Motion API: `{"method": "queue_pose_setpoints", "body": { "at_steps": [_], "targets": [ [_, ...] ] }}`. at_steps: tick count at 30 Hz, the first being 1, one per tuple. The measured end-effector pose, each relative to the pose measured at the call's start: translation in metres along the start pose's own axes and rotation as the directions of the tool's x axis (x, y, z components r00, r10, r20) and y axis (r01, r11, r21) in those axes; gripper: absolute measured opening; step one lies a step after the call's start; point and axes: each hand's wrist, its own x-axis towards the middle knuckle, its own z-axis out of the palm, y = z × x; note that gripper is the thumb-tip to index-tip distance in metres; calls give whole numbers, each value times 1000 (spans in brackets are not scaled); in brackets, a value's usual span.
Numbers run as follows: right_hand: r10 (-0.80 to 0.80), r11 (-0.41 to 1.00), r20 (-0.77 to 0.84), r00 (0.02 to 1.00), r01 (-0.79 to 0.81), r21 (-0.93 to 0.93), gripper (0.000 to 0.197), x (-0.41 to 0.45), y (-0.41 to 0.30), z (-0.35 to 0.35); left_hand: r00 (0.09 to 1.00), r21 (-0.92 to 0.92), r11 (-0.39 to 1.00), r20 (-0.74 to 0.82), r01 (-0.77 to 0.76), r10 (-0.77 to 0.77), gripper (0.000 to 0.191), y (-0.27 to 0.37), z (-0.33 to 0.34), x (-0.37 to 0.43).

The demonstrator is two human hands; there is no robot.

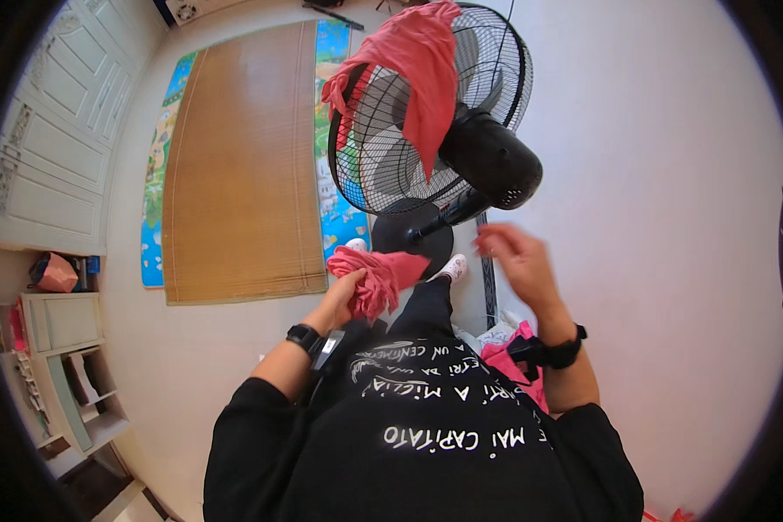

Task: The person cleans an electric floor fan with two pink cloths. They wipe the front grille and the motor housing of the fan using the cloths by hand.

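Note:
A bunched pink cloth [382, 279] is gripped in my left hand [341, 297], low in front of my body, with one pointed end sticking out to the right. My right hand [517, 254] is raised to the right of it, apart from the cloth and blurred by motion. Its fingers are curled, and whether they pinch something small is unclear. Just beyond stands a black pedestal fan [492, 156] with a wire cage. Another pink cloth [417, 72] is draped over the top of the cage, one corner hanging down its back.
A brown mat [245, 163] lies over a colourful play mat [339, 209] on the floor. White cabinets [52, 189] and open shelves [85, 404] line the left side. A wall [659, 196] rises on the right. Pink and white bags [515, 352] sit beside my right leg.

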Motion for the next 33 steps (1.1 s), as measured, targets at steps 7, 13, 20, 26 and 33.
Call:
{"method": "queue_pose_setpoints", "body": {
  "at_steps": [7,13,20,26,33],
  "targets": [
    [-581,760,-235,779,416,-500,46,118,-51,-51,995,-200,975,-20,-98,96,19,-6,14,120],
    [-347,775,5,938,289,-562,92,155,-27,-45,934,-519,846,231,-118,272,29,-38,75,190],
    [-208,816,-47,977,147,-558,106,166,-19,-36,911,-687,719,222,-105,347,35,7,114,193],
    [-242,766,-6,970,187,-615,110,167,-12,-43,893,-655,754,302,-59,333,38,24,68,151],
    [-277,792,-102,956,167,-587,107,168,-9,-35,948,-553,820,158,-148,278,38,74,51,36]
  ]
}}
